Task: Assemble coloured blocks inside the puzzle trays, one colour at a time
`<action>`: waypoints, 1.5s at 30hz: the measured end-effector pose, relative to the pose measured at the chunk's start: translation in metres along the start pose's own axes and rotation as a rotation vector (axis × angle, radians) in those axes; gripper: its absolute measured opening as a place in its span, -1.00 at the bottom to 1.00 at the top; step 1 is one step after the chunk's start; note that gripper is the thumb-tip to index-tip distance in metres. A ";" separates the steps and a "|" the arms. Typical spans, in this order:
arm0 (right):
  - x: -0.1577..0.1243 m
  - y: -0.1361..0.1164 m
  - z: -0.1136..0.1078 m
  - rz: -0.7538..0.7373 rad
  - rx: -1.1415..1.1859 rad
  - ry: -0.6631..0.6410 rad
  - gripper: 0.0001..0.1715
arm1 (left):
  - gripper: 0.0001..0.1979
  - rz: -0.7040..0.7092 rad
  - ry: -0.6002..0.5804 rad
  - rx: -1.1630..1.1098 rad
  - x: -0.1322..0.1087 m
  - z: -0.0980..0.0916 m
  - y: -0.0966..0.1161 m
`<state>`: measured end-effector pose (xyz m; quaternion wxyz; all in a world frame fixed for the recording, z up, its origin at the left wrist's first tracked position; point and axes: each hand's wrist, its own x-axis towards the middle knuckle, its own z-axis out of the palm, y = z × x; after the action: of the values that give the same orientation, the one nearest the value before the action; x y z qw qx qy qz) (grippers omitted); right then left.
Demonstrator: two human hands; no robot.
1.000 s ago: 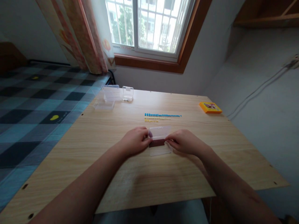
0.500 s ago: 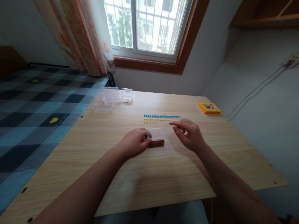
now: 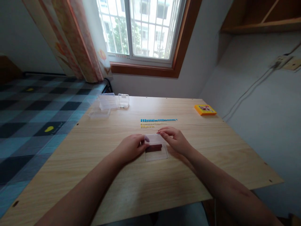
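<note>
On the wooden table in front of me sits a small clear plastic box (image 3: 162,155) with its lid raised at the far side. A bundle of dark red-brown strips (image 3: 154,147) lies inside it. My left hand (image 3: 131,146) grips the box's left side, thumb inside and fingers behind the lid. With its fingertips together, my right hand (image 3: 174,138) holds the lid's upper right corner. Just beyond the lid run rows of tiny blue pieces (image 3: 157,120) and tiny yellow pieces (image 3: 147,126).
Clear plastic containers (image 3: 108,103) stand open at the table's far left, beside a smaller clear box (image 3: 123,101). An orange-yellow box (image 3: 205,110) lies at the far right. A checked bed (image 3: 47,106) adjoins the left; a window (image 3: 150,34) is ahead.
My right hand has moved left and its fingers have closed on the lid's corner. My left hand keeps its grip on the box. The camera view has shifted slightly.
</note>
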<state>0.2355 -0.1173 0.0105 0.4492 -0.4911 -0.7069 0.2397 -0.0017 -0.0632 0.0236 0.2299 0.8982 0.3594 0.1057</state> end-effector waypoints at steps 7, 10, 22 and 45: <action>-0.003 -0.012 -0.014 0.001 0.034 -0.166 -0.74 | -0.73 0.046 -0.032 0.067 -0.008 -0.011 0.008; -0.005 -0.018 -0.019 0.023 0.011 -0.261 -0.76 | -0.48 0.091 -0.124 0.029 -0.016 -0.024 0.011; -0.010 -0.023 -0.015 -0.081 -0.058 -0.498 -0.77 | -0.35 0.096 -0.255 -0.044 -0.022 -0.029 0.014; -0.019 0.001 0.011 0.076 0.001 -0.350 -0.24 | -0.41 0.067 -0.101 -0.120 -0.010 -0.007 0.005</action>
<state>0.2291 -0.1327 -0.0032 0.3100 -0.4679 -0.7551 0.3388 -0.0082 -0.0708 0.0324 0.2976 0.8984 0.3103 0.0893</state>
